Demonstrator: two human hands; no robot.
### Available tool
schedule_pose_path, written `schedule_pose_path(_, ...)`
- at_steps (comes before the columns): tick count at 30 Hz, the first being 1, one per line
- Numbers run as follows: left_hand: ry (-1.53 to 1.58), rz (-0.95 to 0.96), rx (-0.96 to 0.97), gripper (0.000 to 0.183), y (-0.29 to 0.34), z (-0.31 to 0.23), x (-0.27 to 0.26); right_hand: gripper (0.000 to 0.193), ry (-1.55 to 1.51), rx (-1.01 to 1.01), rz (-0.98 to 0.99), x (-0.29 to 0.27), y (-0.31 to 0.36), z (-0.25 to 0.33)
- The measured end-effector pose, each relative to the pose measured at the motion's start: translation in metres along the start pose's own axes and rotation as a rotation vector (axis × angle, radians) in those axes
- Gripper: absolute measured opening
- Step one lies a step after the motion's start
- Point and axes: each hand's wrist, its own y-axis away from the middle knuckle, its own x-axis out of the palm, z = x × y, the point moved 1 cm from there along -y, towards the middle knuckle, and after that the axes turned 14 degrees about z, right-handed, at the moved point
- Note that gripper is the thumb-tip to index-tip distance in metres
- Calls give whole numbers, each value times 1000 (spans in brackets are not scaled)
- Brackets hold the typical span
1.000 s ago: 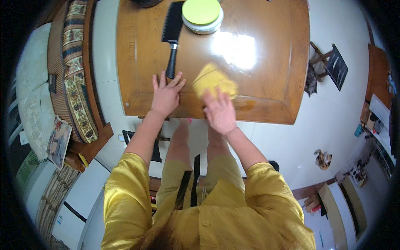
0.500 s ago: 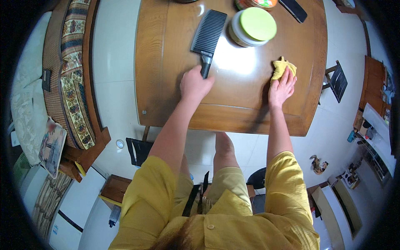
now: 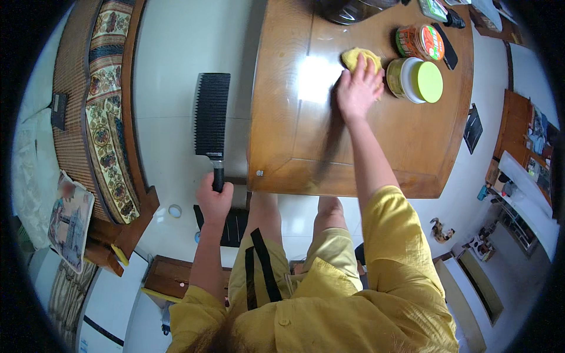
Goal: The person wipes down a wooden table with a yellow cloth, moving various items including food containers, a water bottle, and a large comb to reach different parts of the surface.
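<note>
Since half a second back, both my hands have moved: left hand [image 3: 214, 199] has lifted the big black comb-like brush [image 3: 211, 115] clear off the bench [image 3: 282, 141] and holds it out over the floor, fist clenched round its handle, while my right hand [image 3: 357, 88] has slid the yellow cloth [image 3: 356, 57] up toward the far side. Right hand is pressed flat on the cloth, fingers spread, just beside the tub with the green lid [image 3: 419, 80]; a 2nd, orange-topped tin [image 3: 421, 41] sits behind it. Looks like I'm mid-wipe on the bench top. I reckon the next pass needs those 2 tubs worked around or shifted.
</note>
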Motion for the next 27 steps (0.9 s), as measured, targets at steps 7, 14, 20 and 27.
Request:
schedule_pose_path(7, 105, 15, -1, 13, -30, 21, -14, 53, 33, -708, 314, 9, 80, 99)
schedule_pose_path(14, 11, 41, 192, 15, -43, 18, -34, 51, 180, -641, 604, -37, 82, -37)
schedule_pose_path(20, 46, 6, 156, 15, -38, 15, -26, 43, -104, -1, 27, -2, -7, 48)
schedule_pose_path(27, 43, 159, 36, 15, -38, 20, -30, 43, -68, -848, 509, -1, 207, 25)
